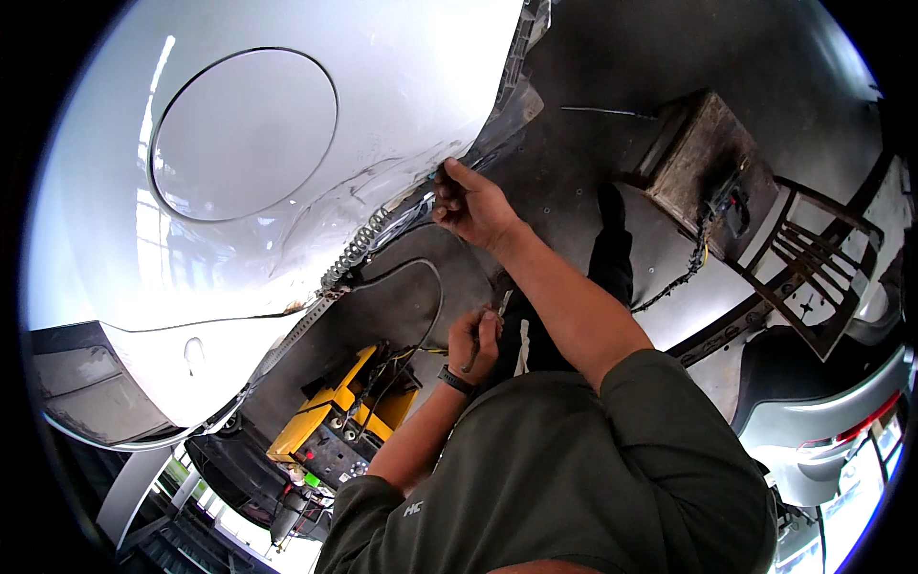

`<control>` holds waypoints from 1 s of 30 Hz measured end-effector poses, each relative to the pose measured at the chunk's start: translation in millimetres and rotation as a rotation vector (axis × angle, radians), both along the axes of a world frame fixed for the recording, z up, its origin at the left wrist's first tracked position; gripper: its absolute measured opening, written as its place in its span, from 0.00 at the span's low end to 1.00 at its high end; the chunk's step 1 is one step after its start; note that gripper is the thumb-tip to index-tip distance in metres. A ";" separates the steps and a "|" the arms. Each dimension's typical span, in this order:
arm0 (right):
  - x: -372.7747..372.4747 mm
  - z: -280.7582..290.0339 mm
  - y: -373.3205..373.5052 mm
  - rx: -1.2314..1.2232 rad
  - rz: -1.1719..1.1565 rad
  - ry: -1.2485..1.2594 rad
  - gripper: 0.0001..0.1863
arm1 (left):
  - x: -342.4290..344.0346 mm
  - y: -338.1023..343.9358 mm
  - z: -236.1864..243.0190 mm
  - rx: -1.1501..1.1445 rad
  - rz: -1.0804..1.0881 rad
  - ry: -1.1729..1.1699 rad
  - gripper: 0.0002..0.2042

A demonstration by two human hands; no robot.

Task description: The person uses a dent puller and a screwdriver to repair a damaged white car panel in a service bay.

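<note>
A white car body panel [402,96] with a round fuel door [244,134] fills the upper left. Its lower edge is creased and scuffed. Along that edge runs a wavy metal wire [354,251], and a dark cable [435,273] loops away from it. My right hand [475,209] is at the panel's edge, past the wire's upper end, with its fingers curled in; what they grip, if anything, is hidden. My left hand [475,342], with a dark wristband, is lower down near my body. It is closed round a slim metal tool [504,304] whose ends stick out of the fist.
A yellow machine with cables [320,411] stands below the panel. To the right are a worn brown box [717,158] with a cable-fitted tool on it, a slatted chair [813,263] and a silver car [822,421]. A thin rod [607,111] extends beside the box.
</note>
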State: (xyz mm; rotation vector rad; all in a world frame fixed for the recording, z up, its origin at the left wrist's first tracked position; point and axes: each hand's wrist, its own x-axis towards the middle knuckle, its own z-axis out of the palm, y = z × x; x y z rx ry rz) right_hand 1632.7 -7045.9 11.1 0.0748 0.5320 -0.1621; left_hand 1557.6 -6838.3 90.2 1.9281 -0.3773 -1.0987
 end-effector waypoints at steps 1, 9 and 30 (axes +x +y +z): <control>1.5 3.0 -0.2 0.070 -0.024 0.032 0.13 | -0.3 -0.9 -0.8 -0.049 0.007 -0.004 0.16; 10.6 8.4 17.2 0.163 -0.223 0.022 0.10 | -3.9 3.4 -5.1 -0.067 0.001 0.014 0.11; -6.2 -23.7 16.1 -0.263 -0.008 0.109 0.14 | 8.5 11.5 -10.5 0.030 -0.121 -0.059 0.12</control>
